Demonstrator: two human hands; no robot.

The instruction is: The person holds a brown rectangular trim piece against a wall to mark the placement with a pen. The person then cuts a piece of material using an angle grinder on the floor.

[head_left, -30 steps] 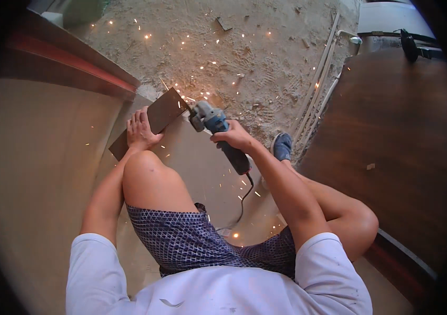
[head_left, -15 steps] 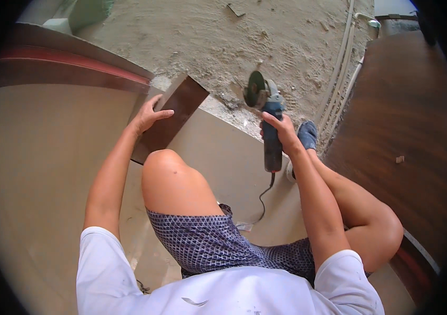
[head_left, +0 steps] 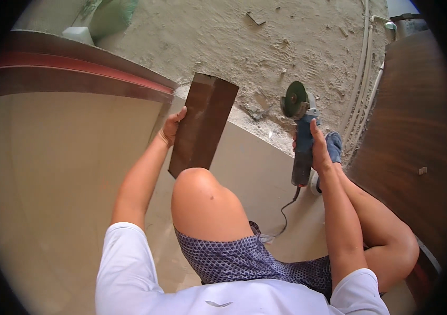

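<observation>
My left hand (head_left: 173, 126) is closed on the left edge of a dark brown boxy trim piece (head_left: 202, 123), its thumb in front and its other fingers hidden behind. Two long faces of the piece show, meeting at a lengthwise fold. Its lower end is beside my bent left knee (head_left: 202, 191). In my right hand (head_left: 318, 146) is a blue and black angle grinder (head_left: 303, 142), gripped round its body. The green disc (head_left: 296, 98) points away from me, over the rough ground. A dark cord (head_left: 285, 210) trails from the grinder's rear end.
Beige tiled floor (head_left: 71, 173) lies under me, edged by dusty broken ground (head_left: 223, 42) ahead. A brown and red frame (head_left: 87, 68) runs along the left. To the right are a dark wooden panel (head_left: 407, 105) and pipes (head_left: 359, 79). My right shoe (head_left: 334, 147) is beside the grinder.
My left hand has gone from loosely spread fingers to a grip on the trim piece's edge. The piece has turned, so two faces show. The whole view has shifted; the grinder stays in my right hand.
</observation>
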